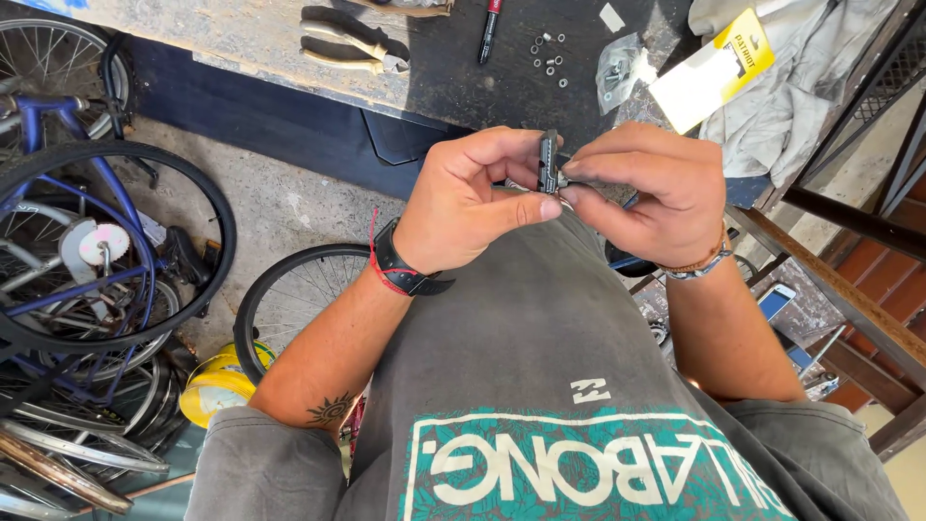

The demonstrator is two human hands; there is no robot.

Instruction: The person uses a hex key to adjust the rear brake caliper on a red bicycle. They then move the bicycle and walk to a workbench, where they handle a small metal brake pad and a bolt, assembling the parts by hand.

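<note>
Grey shirt [540, 367] with teal print fills the foreground. Just above it, both hands meet over the bench edge. Left hand [463, 198], with a black strap and red cord at the wrist, pinches a small dark metal part [549, 162] upright between thumb and fingers. Right hand [646, 188], wearing a bracelet, closes its fingertips on the part's other side. Bicycle wheels [106, 251] lie on the floor to the left. Farther off on the bench [241, 39] are pliers [352, 41], a marker [490, 29], loose nuts [550, 53], a small bag [617, 72], a yellow card [714, 68] and a rag [801, 68].
</note>
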